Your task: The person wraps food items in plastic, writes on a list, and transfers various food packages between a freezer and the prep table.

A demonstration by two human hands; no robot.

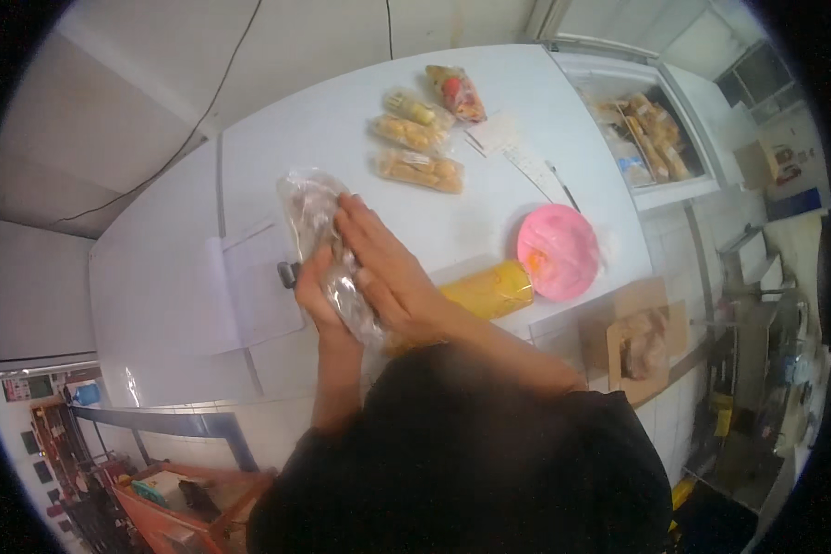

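We hold a clear plastic bag of brownish food pieces (319, 235) between both hands, just above the white table (157, 277). Our left hand (316, 294) grips it from underneath, fingers curled around its lower end, while our right hand (383, 263) lies flat and open against its upper side, pressing rather than clasping. The bag is long and lumpy, its film glossy and crinkled, and the contents show through as dull brown chunks (what they are exactly we cannot tell). We judge it soft and slack, light to middling in weight, and rather slippery; it would sag if lifted by one end, so a hold around the middle or a palm beneath suits it best. Just right of our right hand lies a yellow packet (489, 289), and beyond that a pink bowl (557, 251). Farther from our hands, ahead, lie several filled bags (420, 169) in a loose row.
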